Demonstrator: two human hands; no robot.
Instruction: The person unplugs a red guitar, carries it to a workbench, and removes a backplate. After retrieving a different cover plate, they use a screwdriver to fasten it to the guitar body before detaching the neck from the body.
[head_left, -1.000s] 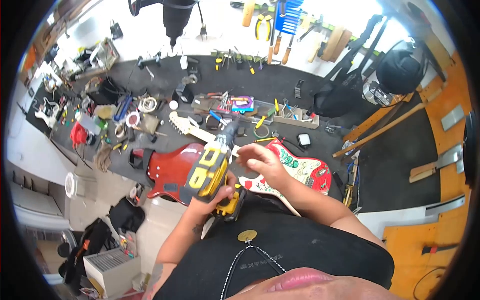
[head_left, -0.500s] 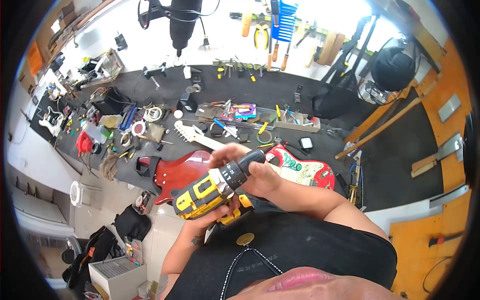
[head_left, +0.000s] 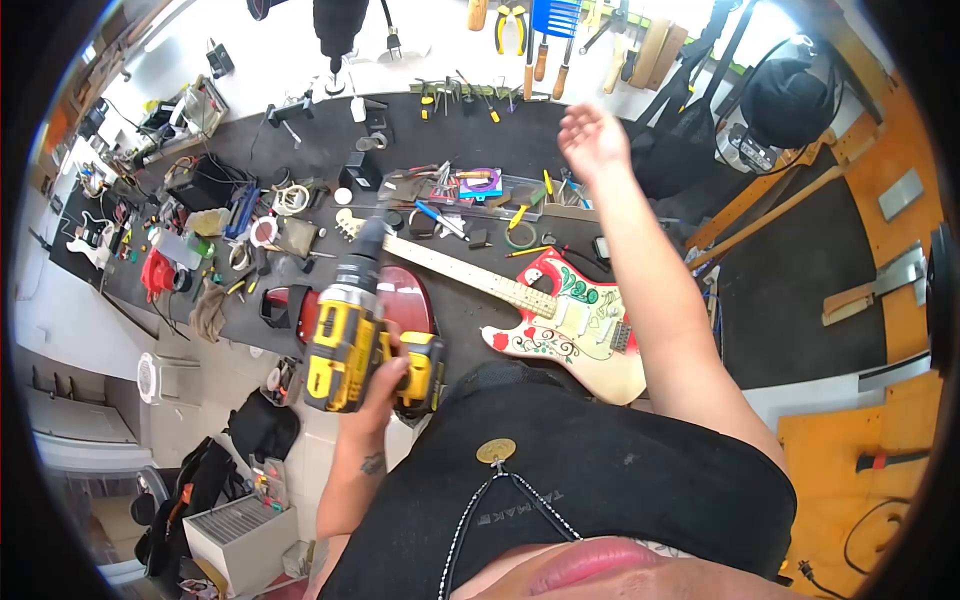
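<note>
My left hand is wrapped around the grip of a yellow and black cordless drill. The drill's dark chuck points away from me, and a thin blurred tip shows beyond it. Out over the back of the bench, my right hand reaches with its fingers apart and nothing in them. Below that forearm lies an electric guitar with a painted red and cream body and a pale neck. Partly behind the drill is a glossy dark-red guitar body.
Tools and small parts cover the dark workbench, including a blue box and a tape roll. Hand tools hang on the back wall, with a blue rack. A black lamp-like object stands right. A white stool stands left.
My right hand has left the drill's chuck and stretched out toward the back of the bench. My left hand has swung the drill leftward, its chuck now pointing away from me.
</note>
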